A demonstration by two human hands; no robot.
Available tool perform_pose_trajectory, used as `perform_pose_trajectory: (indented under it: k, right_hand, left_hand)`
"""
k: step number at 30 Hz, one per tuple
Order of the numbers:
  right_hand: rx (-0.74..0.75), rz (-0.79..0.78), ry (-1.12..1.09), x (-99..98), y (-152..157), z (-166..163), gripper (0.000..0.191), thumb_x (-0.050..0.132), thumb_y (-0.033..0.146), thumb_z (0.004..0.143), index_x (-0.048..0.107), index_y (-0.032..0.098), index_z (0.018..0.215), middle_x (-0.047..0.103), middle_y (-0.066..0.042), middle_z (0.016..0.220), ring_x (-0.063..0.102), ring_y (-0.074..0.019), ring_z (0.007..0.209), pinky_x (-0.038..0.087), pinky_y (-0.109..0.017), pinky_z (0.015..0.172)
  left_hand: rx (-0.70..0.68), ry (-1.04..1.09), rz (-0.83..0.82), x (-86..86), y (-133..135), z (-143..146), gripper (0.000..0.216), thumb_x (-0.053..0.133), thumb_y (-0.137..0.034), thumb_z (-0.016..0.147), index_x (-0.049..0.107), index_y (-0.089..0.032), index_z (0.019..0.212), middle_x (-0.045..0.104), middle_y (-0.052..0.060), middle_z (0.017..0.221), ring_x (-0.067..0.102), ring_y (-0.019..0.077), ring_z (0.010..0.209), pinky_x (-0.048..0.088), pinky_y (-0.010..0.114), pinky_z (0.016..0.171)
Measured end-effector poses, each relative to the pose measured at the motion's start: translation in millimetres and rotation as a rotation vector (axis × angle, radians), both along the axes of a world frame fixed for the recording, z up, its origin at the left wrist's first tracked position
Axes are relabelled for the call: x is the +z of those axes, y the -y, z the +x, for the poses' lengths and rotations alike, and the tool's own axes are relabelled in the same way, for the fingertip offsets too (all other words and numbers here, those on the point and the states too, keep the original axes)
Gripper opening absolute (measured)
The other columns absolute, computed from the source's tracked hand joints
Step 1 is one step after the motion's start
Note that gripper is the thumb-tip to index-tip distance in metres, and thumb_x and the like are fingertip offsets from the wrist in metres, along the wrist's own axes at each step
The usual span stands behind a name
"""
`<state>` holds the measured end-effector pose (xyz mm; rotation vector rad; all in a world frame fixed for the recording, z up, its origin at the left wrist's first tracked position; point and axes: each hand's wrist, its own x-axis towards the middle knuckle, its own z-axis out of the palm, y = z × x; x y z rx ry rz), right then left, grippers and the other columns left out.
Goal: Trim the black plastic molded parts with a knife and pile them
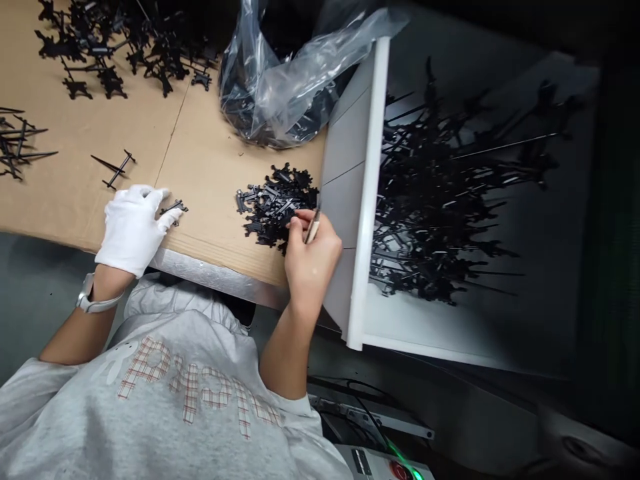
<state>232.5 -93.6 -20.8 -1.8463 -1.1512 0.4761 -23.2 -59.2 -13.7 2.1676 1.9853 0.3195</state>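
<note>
My left hand (pixel 133 227), in a white glove, rests on the cardboard-covered table (pixel 200 160) with its fingers curled beside a small black plastic part (pixel 175 208) at the fingertips. My bare right hand (pixel 311 250) is closed around a thin metal tool (pixel 313 225) like tweezers, its tip at the near edge of a small heap of black plastic parts (pixel 277 200).
A white bin (pixel 367 193) at the right holds a big pile of black sprues (pixel 440 193). A clear plastic bag (pixel 295 73) of parts lies behind the heap. More black parts (pixel 125 47) are spread at the far left, and one sprue piece (pixel 115 167) lies alone.
</note>
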Motion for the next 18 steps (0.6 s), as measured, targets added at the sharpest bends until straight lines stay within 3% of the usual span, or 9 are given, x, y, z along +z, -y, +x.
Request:
perform_pose_trajectory:
  k: [4, 8, 11, 13, 15, 18]
  right_hand:
    - [-0.012, -0.082, 0.158, -4.6, -8, 3, 0.015, 0.054, 0.017, 0.088, 0.068, 0.017, 0.092, 0.075, -0.012, 0.090, 0.068, -0.0262, 0.084, 0.052, -0.041, 0.082]
    - [-0.035, -0.060, 0.103, 6.3, 4, -1, 0.017, 0.058, 0.023, 0.089, 0.069, 0.016, 0.099, 0.073, -0.013, 0.097, 0.066, -0.0257, 0.089, 0.051, -0.043, 0.087]
    - [0.047, -0.034, -0.117, 20.7, 17, -10, 0.020, 0.062, 0.033, 0.090, 0.069, 0.017, 0.100, 0.072, -0.009, 0.093, 0.065, -0.0207, 0.082, 0.053, -0.036, 0.078]
    - [0.235, -0.044, -0.334, 27.4, 23, -22, 0.023, 0.065, 0.038, 0.089, 0.069, 0.018, 0.100, 0.070, -0.004, 0.089, 0.062, -0.0154, 0.072, 0.051, -0.028, 0.067]
    - [0.439, -0.080, -0.540, 28.9, 25, -35, 0.025, 0.070, 0.040, 0.087, 0.069, 0.020, 0.100, 0.068, -0.001, 0.088, 0.054, -0.0099, 0.061, 0.047, -0.024, 0.056]
    - [0.497, -0.065, -0.734, 24.0, 26, -47, 0.023, 0.072, 0.041, 0.087, 0.067, 0.020, 0.096, 0.063, 0.002, 0.082, 0.041, -0.0056, 0.049, 0.036, -0.021, 0.045]
  left_hand:
    - [-0.058, -0.028, -0.027, -3.2, -12, -2, 0.025, 0.061, -0.041, 0.092, 0.077, -0.023, 0.095, 0.072, 0.014, 0.104, 0.063, 0.0378, 0.100, 0.049, 0.050, 0.088]
    - [-0.054, -0.017, -0.062, 2.3, -19, 3, 0.015, 0.062, -0.031, 0.086, 0.073, -0.021, 0.087, 0.074, 0.014, 0.096, 0.066, 0.0370, 0.096, 0.051, 0.049, 0.088]
    - [0.017, 0.115, -0.061, 13.8, -12, 15, 0.011, 0.059, -0.025, 0.085, 0.069, -0.021, 0.087, 0.075, 0.010, 0.090, 0.070, 0.0316, 0.089, 0.054, 0.043, 0.085]
    - [0.013, 0.260, -0.036, 24.3, 1, 26, 0.009, 0.061, -0.026, 0.084, 0.068, -0.021, 0.088, 0.076, 0.007, 0.084, 0.071, 0.0259, 0.079, 0.055, 0.037, 0.080]
    - [-0.082, 0.415, -0.022, 34.2, 16, 37, 0.010, 0.064, -0.030, 0.085, 0.068, -0.021, 0.087, 0.076, 0.004, 0.082, 0.070, 0.0214, 0.073, 0.056, 0.032, 0.077]
    - [-0.215, 0.559, 0.010, 44.1, 35, 47, 0.017, 0.067, -0.036, 0.089, 0.068, -0.021, 0.083, 0.076, 0.003, 0.080, 0.069, 0.0188, 0.071, 0.055, 0.028, 0.076]
